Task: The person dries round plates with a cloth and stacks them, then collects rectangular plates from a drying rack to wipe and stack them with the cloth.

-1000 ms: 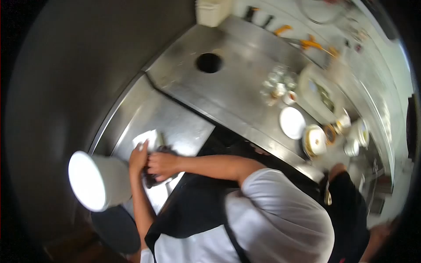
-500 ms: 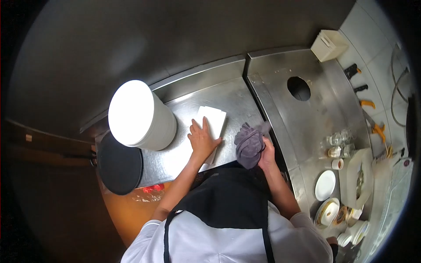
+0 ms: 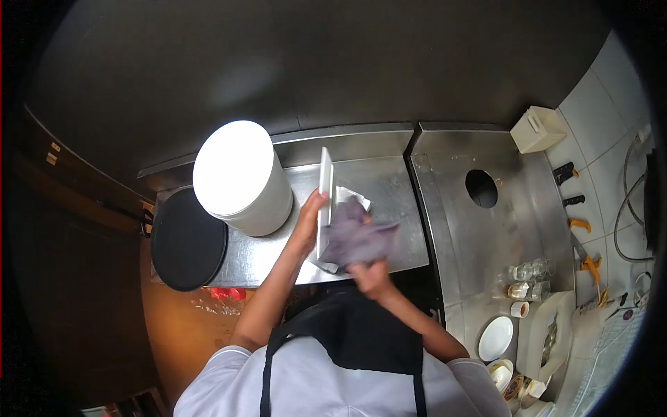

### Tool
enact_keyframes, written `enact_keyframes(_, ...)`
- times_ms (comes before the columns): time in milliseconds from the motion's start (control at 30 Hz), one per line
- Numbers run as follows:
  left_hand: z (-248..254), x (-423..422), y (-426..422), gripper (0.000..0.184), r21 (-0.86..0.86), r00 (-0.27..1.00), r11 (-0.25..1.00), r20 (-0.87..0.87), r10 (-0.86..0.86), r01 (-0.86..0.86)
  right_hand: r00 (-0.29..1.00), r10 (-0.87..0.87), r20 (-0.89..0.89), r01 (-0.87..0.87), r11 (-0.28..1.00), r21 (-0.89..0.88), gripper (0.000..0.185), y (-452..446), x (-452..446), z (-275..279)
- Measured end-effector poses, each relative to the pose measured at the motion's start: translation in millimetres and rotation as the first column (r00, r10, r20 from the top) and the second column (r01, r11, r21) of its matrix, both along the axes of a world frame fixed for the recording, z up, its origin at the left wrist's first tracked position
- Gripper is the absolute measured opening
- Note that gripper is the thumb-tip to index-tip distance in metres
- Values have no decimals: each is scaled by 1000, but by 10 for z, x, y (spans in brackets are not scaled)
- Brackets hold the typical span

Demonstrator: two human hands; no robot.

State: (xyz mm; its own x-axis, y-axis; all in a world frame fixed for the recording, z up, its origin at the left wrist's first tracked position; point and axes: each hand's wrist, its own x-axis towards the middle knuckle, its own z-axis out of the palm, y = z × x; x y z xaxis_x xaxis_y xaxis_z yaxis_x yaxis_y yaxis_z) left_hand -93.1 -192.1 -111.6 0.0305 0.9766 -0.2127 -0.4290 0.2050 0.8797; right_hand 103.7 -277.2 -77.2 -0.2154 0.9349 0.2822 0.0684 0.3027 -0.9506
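My left hand (image 3: 306,226) grips a white rectangular plate (image 3: 325,175), tipped up on edge so that mostly its narrow side shows. In my right hand (image 3: 373,279) is a bunched grey-purple cloth (image 3: 359,238), blurred by motion, at the right face of that plate. Whether the cloth presses on it I cannot tell. Behind the cloth, another white rectangular piece (image 3: 356,196) lies on the steel counter (image 3: 392,201), largely covered. A tall stack of round white plates (image 3: 236,170) stands to the left of my left hand.
A round black tray (image 3: 186,240) lies at the counter's left end. Right of a gap is a steel surface with a round hole (image 3: 481,188). Glasses (image 3: 530,270), a white oval plate (image 3: 496,338) and used dishes stand lower right. Knives (image 3: 565,172) hang on the tiled wall.
My left hand has gone from lying spread on the white rectangular plates to holding one up on edge. My right hand has brought the cloth leftward to it. The view has shifted slightly.
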Motion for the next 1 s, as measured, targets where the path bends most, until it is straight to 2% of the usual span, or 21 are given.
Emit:
enact_keyframes(33,137,37,-86,60,-37,981,999,192,-28,36,986,-58,159,-10,917,398,59,55,-246,331)
enact_keyframes(100,782,180,-401,58,-84,834,987,547,-68,136,909,-112,401,-117,856,503,64,127,-407,560)
enact_keyframes(133,927,218,-501,58,-88,712,977,697,-77,193,907,-167,388,-71,845,531,64,230,-465,624)
enact_keyframes(200,543,223,-562,58,-136,840,988,543,9,77,897,-265,355,10,813,582,64,510,-562,771)
enact_keyframes(233,283,212,-590,58,-159,889,987,455,61,14,907,-309,285,82,796,600,56,666,-572,853)
enact_keyframes(300,219,109,-629,61,-45,869,993,489,-74,109,911,-368,188,221,818,530,50,926,-603,957)
enact_keyframes(367,776,193,-760,64,-100,930,994,368,5,34,937,-346,54,307,886,347,47,1096,-679,881)
enact_keyframes(400,774,204,-769,65,-108,925,994,377,49,-9,941,-339,-12,331,910,249,45,1139,-705,833)
enact_keyframes(500,836,192,-699,68,-73,892,991,432,134,-114,913,-388,123,324,875,360,46,835,-754,645)
enact_keyframes(567,580,101,-564,69,11,777,986,617,126,-168,934,-302,191,233,920,315,48,449,-775,599)
enact_keyframes(600,480,25,-558,73,56,711,990,701,54,-130,936,-267,232,176,921,348,49,278,-747,544)
enact_keyframes(633,608,-34,-561,77,99,633,995,771,-71,-10,934,-235,271,121,918,379,49,137,-716,499)
enact_keyframes(667,681,-57,-594,80,74,589,996,804,-85,42,939,-186,290,57,914,402,49,26,-678,490)
enact_keyframes(767,625,-14,-629,83,6,627,996,777,-60,88,921,-184,344,0,881,473,46,-2,-666,676)
enact_keyframes(800,404,42,-601,82,0,690,999,723,-36,52,905,-237,354,30,864,503,46,80,-685,733)
enact_keyframes(900,431,177,-631,77,-24,793,1000,609,4,13,850,-407,335,156,801,578,45,575,-763,883)
enact_keyframes(967,597,226,-722,73,-54,837,999,546,28,2,863,-442,245,295,835,464,41,916,-770,983)
enact_keyframes(1000,615,192,-733,69,-44,860,998,509,-25,55,863,-456,217,349,849,397,40,1089,-760,967)
